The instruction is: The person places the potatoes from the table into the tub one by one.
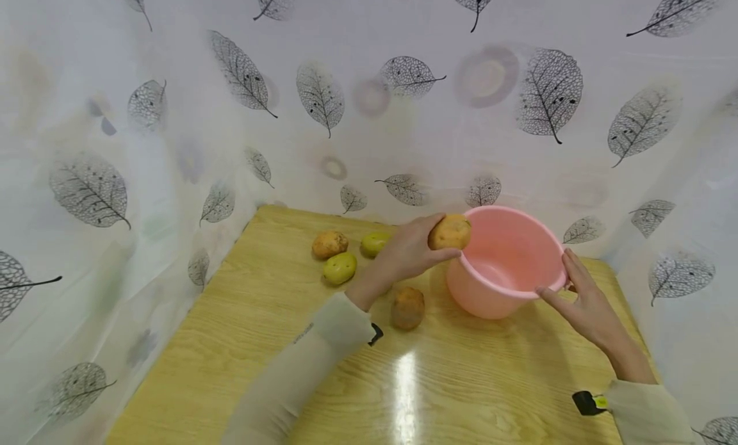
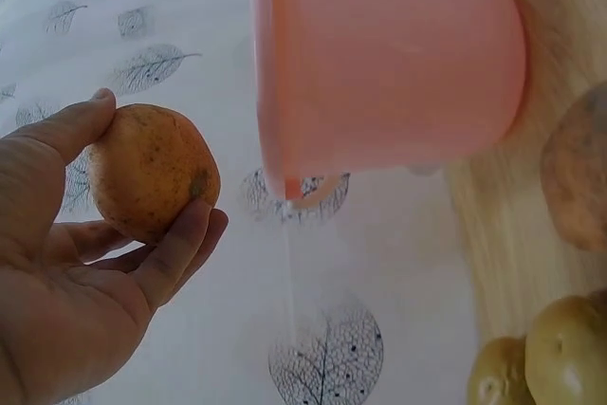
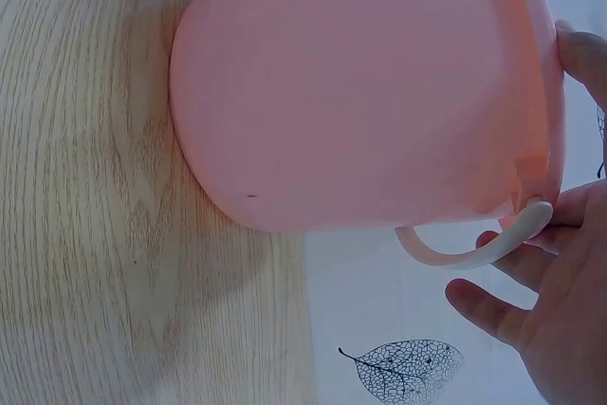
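In my left hand (image 1: 410, 245) I hold a tan potato (image 1: 450, 232) between thumb and fingers, level with the left rim of a pink bucket (image 1: 484, 298). The left wrist view shows the potato (image 2: 152, 173) apart from the bucket wall, with a dark spot near a fingertip. My right hand (image 1: 590, 307) grips the bucket's right rim, thumb on the near side. In the right wrist view, some fingers of that hand (image 3: 569, 301) are by the pale handle (image 3: 484, 248). The bucket stands upright on the wooden table.
A brown potato (image 1: 408, 308) lies left of the bucket. Farther left are another tan potato (image 1: 330, 245) and two smooth yellow-green, potato-like pieces, one nearer (image 1: 340, 268), one partly behind my left hand. A leaf-patterned sheet (image 1: 369, 144) rises along the table's back and sides.
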A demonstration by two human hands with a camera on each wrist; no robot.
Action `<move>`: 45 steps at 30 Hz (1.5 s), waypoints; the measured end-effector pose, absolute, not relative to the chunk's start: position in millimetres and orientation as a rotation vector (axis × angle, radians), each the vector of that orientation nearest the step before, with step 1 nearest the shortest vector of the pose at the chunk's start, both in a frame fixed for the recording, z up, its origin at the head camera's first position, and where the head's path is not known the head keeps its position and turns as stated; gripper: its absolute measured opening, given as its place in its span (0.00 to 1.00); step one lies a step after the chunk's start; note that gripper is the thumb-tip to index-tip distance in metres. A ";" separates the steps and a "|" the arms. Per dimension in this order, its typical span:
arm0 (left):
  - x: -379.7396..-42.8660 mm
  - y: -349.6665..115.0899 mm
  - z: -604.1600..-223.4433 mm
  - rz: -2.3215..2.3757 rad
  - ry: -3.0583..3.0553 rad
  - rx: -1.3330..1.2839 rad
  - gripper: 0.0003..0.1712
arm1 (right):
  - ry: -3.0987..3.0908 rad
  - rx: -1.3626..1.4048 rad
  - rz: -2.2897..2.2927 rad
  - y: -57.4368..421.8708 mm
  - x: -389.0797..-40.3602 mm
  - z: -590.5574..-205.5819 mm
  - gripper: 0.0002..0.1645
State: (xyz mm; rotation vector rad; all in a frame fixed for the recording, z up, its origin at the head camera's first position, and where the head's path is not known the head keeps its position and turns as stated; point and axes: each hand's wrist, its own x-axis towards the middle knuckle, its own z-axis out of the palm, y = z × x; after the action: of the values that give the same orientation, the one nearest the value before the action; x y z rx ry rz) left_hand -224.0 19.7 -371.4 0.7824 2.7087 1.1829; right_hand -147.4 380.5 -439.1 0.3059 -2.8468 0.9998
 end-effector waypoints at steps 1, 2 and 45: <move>-224.4 23.1 -371.3 1.180 2.711 0.793 0.45 | -2.845 0.308 1.001 380.6 -147.3 -439.2 0.55; -225.2 26.7 -371.6 1.187 2.705 0.811 0.45 | -2.843 0.310 1.003 380.6 -147.4 -439.4 0.55; -220.0 148.7 -398.0 0.859 2.724 0.884 0.43 | -2.817 0.307 1.019 377.8 -148.6 -438.6 0.54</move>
State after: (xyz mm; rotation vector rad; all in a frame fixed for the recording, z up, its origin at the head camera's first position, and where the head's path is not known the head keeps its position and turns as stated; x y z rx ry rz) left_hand -220.0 148.7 -398.0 0.8840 2.7244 0.8592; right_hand -148.6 377.8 -438.6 0.3067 -2.8170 1.0194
